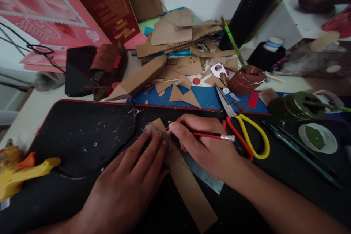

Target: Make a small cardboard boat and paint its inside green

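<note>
A long brown cardboard strip (192, 195) lies slantwise on the black mat. Across it rests a clear ruler (205, 176), whose lower end sticks out to the right of the strip. My left hand (128, 175) lies with fingers stretched out, fingertips pressing on the ruler's upper end and the strip. In my right hand (205, 144) is a red and black pencil (210, 134), held in a writing grip just right of the strip's upper end. The pencil's tip is hidden by my fingers. Scissors (238, 128) with red and yellow handles lie beside my right hand.
Cardboard scraps (181, 65) pile up behind the black mat (82, 128). Right stand a brown paint jar (246, 80), a green paint jar (296, 108) and a lid of green paint (318, 139). A yellow glue gun (24, 172) lies left, a dark phone (79, 71) behind.
</note>
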The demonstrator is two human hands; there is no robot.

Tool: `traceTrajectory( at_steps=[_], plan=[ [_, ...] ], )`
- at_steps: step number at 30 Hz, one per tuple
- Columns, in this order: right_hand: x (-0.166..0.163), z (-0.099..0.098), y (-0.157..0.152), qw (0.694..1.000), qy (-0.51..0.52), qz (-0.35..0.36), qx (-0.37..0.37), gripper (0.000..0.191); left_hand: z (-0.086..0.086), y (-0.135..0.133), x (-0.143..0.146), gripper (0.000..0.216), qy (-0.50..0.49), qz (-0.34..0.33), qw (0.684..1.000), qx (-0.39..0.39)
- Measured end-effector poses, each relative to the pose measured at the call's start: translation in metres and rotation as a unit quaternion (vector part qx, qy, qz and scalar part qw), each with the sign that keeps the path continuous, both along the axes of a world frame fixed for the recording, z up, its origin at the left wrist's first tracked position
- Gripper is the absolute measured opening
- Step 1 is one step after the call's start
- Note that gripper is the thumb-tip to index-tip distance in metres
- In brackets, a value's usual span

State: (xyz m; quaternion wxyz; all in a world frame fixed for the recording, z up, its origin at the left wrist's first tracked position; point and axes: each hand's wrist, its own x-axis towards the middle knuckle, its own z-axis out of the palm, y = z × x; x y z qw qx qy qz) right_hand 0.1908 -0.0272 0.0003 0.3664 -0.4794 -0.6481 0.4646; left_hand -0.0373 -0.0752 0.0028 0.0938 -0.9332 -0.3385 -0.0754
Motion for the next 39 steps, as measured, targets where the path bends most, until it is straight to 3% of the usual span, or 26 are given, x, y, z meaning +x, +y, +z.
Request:
traceTrajectory(
  at_steps=[39],
  plan=[
    [0.0008,-0.0003,-0.0003,1.000,0.014,-0.013,-0.011,0.037,-0.0039,-0.0034,0.0011,0.040,-0.008,0.011,1.000,-0.015]
  ],
)
